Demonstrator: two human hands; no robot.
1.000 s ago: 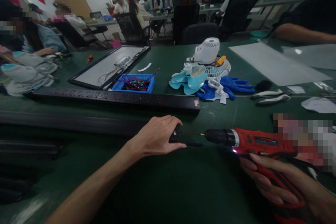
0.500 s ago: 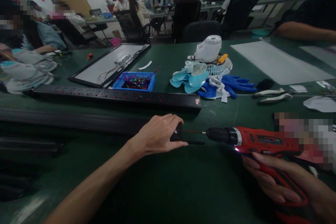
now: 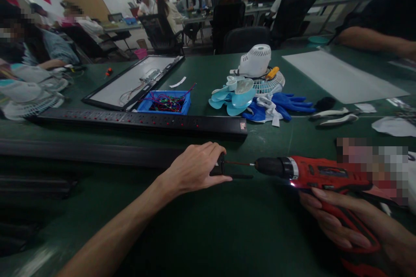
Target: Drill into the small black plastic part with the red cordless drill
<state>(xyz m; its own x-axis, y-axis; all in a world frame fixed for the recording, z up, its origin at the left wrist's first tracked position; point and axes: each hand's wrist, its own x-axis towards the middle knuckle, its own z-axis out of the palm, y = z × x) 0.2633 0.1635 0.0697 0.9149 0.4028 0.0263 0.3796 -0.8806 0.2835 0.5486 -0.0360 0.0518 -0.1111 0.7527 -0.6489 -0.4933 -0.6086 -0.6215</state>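
Observation:
My left hand (image 3: 198, 165) grips the right end of a long black bar (image 3: 130, 156), which looks like a power strip housing, lying across the green table. Its thumb stretches along the near side of the end, next to a thin dark piece (image 3: 242, 176). My right hand (image 3: 344, 220) is wrapped round the handle of a red cordless drill (image 3: 328, 172), whose small light is on. From its black chuck a long thin bit (image 3: 238, 163) reaches left to the end face of the bar. Whether a screw sits at the tip is hidden.
Behind lies a black power strip (image 3: 156, 124) with several sockets. Beyond it are a blue bin of wires (image 3: 139, 106), light-blue fan blades (image 3: 240, 97), a white fan (image 3: 256, 60), blue gloves (image 3: 287, 103) and pliers (image 3: 338, 120). More black bars (image 3: 35, 185) lie at left. Other people sit around.
The view has shifted slightly, so the background things sit a little further left. My hands, the bar and the drill keep nearly the same positions relative to one another.

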